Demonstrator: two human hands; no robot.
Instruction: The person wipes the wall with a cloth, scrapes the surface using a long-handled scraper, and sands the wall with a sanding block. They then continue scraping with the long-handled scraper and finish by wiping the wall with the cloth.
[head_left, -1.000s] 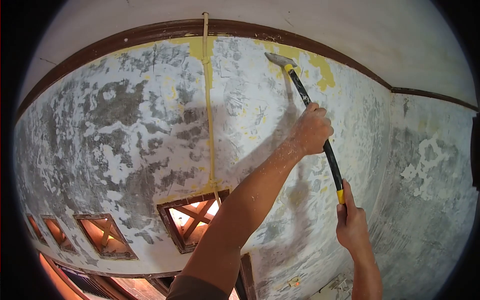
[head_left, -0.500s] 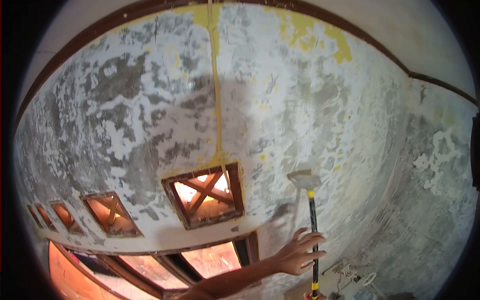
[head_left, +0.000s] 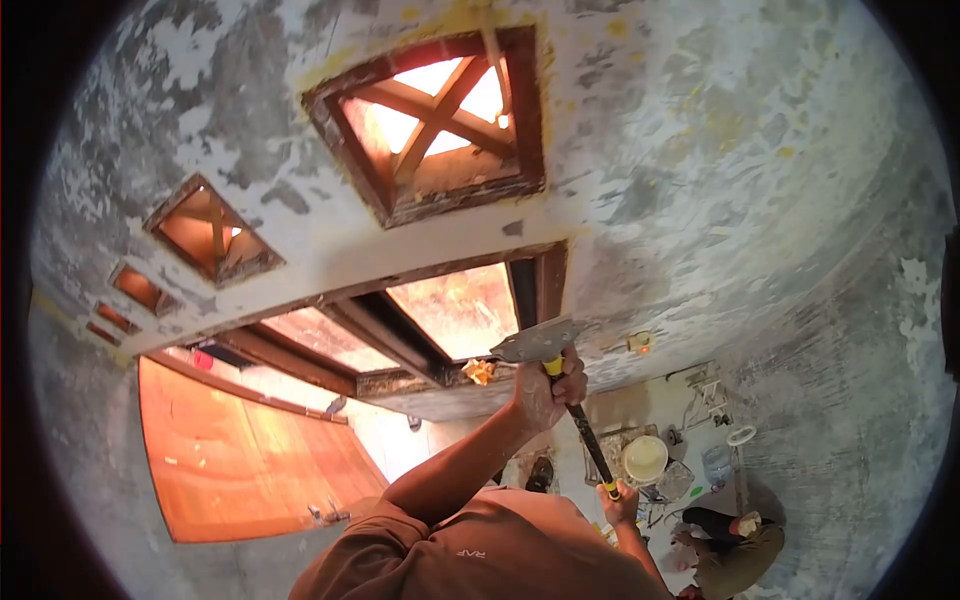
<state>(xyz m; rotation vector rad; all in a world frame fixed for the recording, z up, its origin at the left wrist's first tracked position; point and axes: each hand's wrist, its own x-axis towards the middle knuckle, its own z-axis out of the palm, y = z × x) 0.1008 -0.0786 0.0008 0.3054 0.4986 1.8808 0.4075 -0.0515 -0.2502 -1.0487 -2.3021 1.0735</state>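
Note:
A wide scraper blade (head_left: 535, 342) tops a black pole (head_left: 590, 440) with yellow bands, tilted in front of the wall and window. My left hand (head_left: 550, 392) is wrapped round the pole just below the blade. Further down, my right hand (head_left: 620, 503) grips the pole near its lower yellow band. The wall (head_left: 690, 170) behind has patchy grey and white plaster with yellow traces.
A crossed-bar vent opening (head_left: 440, 120) is above the window frame (head_left: 345, 380). An orange door panel (head_left: 240, 450) stands at lower left. On the floor are a cream bucket (head_left: 645, 458) and a clear container (head_left: 716, 465). Another person (head_left: 740, 560) crouches at lower right.
The view has tilted down, bringing the floor and the other person into sight. The scraper has come off the wall and nearer; my left hand, open before, has closed round its pole below the blade.

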